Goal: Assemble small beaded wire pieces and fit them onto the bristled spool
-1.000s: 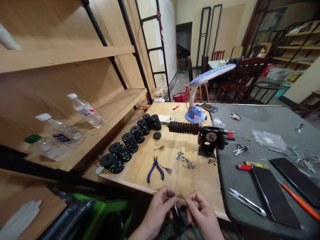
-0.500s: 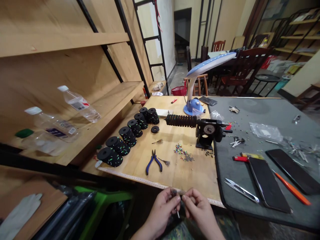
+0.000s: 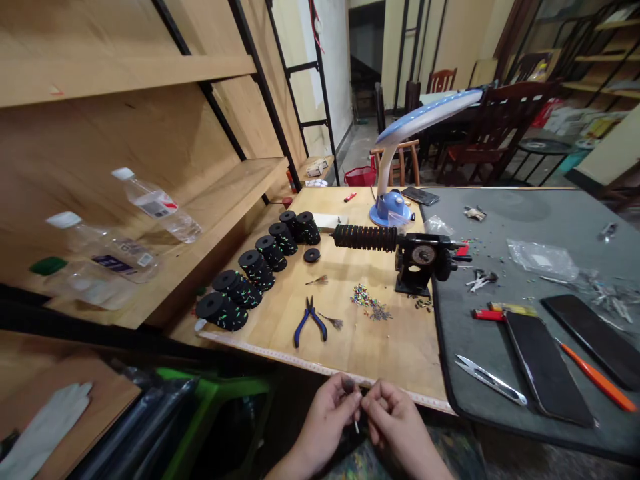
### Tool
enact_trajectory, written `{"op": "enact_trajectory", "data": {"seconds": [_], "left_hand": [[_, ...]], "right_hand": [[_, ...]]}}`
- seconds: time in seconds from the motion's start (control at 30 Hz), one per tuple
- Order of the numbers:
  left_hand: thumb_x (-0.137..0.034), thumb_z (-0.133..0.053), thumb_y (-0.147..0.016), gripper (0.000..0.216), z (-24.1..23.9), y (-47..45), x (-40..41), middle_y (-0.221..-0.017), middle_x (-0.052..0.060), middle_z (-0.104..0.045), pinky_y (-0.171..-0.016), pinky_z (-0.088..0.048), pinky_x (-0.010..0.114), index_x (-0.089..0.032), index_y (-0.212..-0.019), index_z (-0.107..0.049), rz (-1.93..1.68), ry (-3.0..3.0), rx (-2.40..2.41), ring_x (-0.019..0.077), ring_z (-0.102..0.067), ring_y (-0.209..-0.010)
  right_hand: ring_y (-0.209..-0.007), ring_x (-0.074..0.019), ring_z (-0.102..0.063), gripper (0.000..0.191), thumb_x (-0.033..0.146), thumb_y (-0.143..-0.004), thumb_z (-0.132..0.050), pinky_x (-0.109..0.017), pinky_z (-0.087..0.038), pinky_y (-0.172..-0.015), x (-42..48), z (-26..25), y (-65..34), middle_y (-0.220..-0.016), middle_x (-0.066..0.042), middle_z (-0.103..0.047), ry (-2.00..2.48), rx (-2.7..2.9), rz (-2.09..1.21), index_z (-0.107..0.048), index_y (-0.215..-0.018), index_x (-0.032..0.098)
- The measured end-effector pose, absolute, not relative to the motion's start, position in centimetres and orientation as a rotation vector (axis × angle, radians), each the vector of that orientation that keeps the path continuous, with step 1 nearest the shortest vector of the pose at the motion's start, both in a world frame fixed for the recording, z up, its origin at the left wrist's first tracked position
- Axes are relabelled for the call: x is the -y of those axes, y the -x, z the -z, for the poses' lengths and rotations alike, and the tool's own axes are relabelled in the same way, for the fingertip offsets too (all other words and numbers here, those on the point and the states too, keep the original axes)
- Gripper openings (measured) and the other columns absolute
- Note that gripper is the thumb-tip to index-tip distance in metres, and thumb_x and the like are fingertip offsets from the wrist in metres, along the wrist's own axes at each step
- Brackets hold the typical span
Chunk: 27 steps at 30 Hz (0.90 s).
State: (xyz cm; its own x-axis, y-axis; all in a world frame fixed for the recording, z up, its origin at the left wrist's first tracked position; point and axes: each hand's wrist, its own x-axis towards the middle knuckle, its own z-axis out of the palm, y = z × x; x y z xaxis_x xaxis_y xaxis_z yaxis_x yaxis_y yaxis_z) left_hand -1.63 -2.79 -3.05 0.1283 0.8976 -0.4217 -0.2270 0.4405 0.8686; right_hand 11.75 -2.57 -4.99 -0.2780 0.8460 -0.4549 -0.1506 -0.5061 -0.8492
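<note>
On my left hand [image 3: 325, 415] the fingers [image 3: 351, 399] were closed to a tight pinch on a small dark tuft [image 3: 349, 385], and a thin pale stem [image 3: 357, 425] hung just below them. The fingers [image 3: 369, 402] of my right hand [image 3: 396, 419] were curled shut as well. Their tips met the left ones at the tuft, though I could not tell whether they gripped it or only touched it.

I judged that the work called for a light, steady pinch right at the tips, with both hands close together, so that so small a piece neither twisted nor slipped.

The hands hung just off the near edge of the bench [image 3: 385, 363]. Farther on lay blue-handled pliers [image 3: 310, 325] and a scatter of beads [image 3: 367, 303]. Black spools [image 3: 255, 270] stood in a row to the left, and a black winder [image 3: 421, 265] stood to the right.
</note>
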Motion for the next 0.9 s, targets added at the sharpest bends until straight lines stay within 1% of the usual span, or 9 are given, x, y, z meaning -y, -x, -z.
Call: {"op": "enact_trajectory", "data": {"seconds": [0.2, 0.43, 0.67, 0.9], "left_hand": [[-0.048, -0.072, -0.071, 0.038, 2.2, 1.7, 2.7, -0.068, -0.003, -0.052, -0.057, -0.038, 0.023, -0.015, -0.076, -0.054, -0.912, -0.806, -1.177, 0.0095, -0.047, -0.059], [-0.039, -0.067, -0.078, 0.027, 1.7, 1.9, 2.6, -0.069, -0.003, -0.052, -0.059, -0.04, 0.024, -0.015, -0.077, -0.054, -0.891, -0.929, -1.184, 0.0102, -0.049, -0.059], [-0.027, -0.062, -0.08, 0.014, 1.7, 2.2, 2.7, -0.067, -0.003, -0.052, -0.059, -0.04, 0.023, -0.016, -0.078, -0.053, -0.855, -1.019, -1.213, 0.0106, -0.049, -0.059], [-0.022, -0.062, -0.078, 0.012, 1.8, 2.4, 2.6, -0.066, -0.003, -0.052, -0.055, -0.04, 0.022, -0.016, -0.075, -0.052, -0.798, -1.076, -1.251, 0.0108, -0.05, -0.058]], "right_hand": [[-0.028, -0.0041, -0.03, 0.056, 0.075, -0.062, -0.063, -0.017, -0.02, -0.033, 2.5, 4.6, -11.9, -0.033, 0.01, -0.047, 1.305, 0.968, -1.893, -0.048, -0.063, 0.021], [-0.028, -0.0043, -0.031, 0.053, 0.072, -0.064, -0.063, -0.017, -0.021, -0.034, 2.4, 4.8, -11.9, -0.034, 0.01, -0.048, 1.306, 0.989, -1.911, -0.048, -0.065, 0.02], [-0.028, -0.0043, -0.031, 0.052, 0.07, -0.066, -0.063, -0.017, -0.02, -0.034, 2.5, 5.3, -12.1, -0.034, 0.01, -0.047, 1.323, 0.97, -1.922, -0.047, -0.066, 0.021], [-0.029, -0.0037, -0.03, 0.054, 0.073, -0.065, -0.061, -0.017, -0.019, -0.034, 2.4, 4.9, -12.2, -0.036, 0.01, -0.049, 1.315, 1.015, -1.891, -0.047, -0.068, 0.021]]}}
